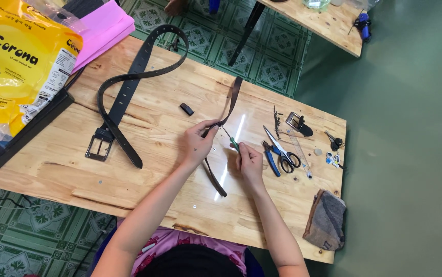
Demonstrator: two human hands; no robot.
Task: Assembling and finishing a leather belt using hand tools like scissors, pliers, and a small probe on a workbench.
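Note:
My left hand (196, 143) pinches a narrow dark leather strap (231, 102) where it bends; one end of the strap runs up toward the table's far edge, the other lies on the wood toward me. My right hand (250, 163) grips a small green-handled screwdriver (232, 141), its thin metal tip pointing at the strap right by my left fingers. Both hands rest over the middle of the wooden table (154, 190).
A wide black belt (123, 97) with a square metal buckle (98, 147) curls at the left. A small black loop (186, 109) lies nearby. Scissors (282, 151), blue pliers (271, 160), a ruler, a loose buckle (297, 123) and a folded cloth (327, 220) sit at the right. A yellow bag (16, 61) sits far left.

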